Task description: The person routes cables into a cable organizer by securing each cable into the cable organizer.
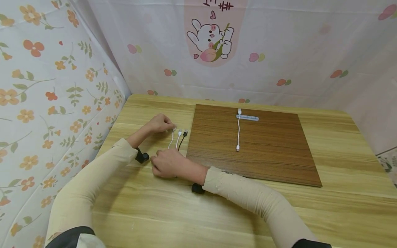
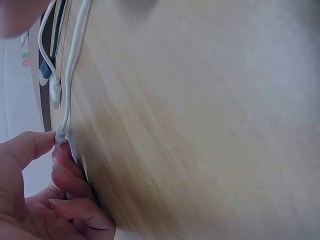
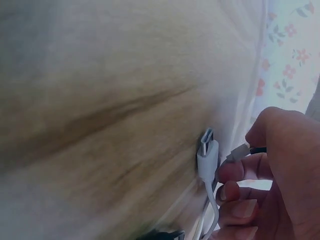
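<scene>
Three short charging cables lie side by side at the left of the board. My left hand [image 1: 160, 123] pinches the far plug of the leftmost white cable [image 2: 76, 55] between thumb and forefinger. To its right lie another white cable [image 1: 179, 133] and a black cable [image 1: 184, 133], with their USB plugs pointing away from me. My right hand [image 1: 167, 163] is at the near ends of the cables. Its thumb and forefinger pinch a small light-grey connector [image 3: 239, 152]. Beside these fingertips a white USB-C plug [image 3: 207, 159] lies on the table.
A dark brown board [image 1: 266, 151] covers the table's middle right. On it a white cable [image 1: 238, 132] lies lengthwise, crossing the left end of a light-blue slotted cable holder [image 1: 249, 118]. Pale wood table [image 1: 149, 210] surrounds it; patterned curtains [image 1: 155, 41] hang behind and left.
</scene>
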`<state>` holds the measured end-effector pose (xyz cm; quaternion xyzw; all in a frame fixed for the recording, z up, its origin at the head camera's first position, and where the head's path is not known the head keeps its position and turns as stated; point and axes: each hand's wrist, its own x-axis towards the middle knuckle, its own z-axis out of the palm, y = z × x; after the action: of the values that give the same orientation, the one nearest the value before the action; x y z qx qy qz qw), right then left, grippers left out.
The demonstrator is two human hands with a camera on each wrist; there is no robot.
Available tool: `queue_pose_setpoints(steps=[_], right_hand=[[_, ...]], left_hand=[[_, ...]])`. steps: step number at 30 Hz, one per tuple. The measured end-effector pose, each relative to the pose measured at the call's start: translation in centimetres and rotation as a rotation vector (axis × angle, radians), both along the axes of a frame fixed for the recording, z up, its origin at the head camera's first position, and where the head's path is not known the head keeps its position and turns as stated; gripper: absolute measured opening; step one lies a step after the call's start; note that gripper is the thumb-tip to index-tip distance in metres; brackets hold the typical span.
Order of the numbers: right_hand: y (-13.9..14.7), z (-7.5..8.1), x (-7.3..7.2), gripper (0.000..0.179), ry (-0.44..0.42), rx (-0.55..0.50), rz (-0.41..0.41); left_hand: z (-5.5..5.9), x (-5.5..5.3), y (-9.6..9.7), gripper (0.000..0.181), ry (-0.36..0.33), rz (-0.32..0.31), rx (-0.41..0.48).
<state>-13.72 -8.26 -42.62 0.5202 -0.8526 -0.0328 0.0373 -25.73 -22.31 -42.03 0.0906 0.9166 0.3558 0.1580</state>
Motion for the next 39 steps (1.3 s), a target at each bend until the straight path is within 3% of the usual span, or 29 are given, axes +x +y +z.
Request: queue_pose_setpoints(steps=[9,18,28,39], right_hand=[[0.2,0.3,0.1,0.031,-0.027,0.032,0.000],[0.5,0.7,0.2,0.026,0.023,0.091,0.018],[0.7,1.0,0.5,0.022,0.024,0.085,0.015],[1.5,1.5,0.6,0.022,0.082,0.104,0.009]], left_hand=[[0.0,0.1,-0.1,0.026,0.002,0.019,0.017],[-0.1,-0.1,-0.2,0.026,0.023,0.017,0.019],[0.0,0.2,-0.5,0.023,0.016,0.018,0.053],[-0.1,0.0,-0.3,0.027,0.010,0.005,0.060]])
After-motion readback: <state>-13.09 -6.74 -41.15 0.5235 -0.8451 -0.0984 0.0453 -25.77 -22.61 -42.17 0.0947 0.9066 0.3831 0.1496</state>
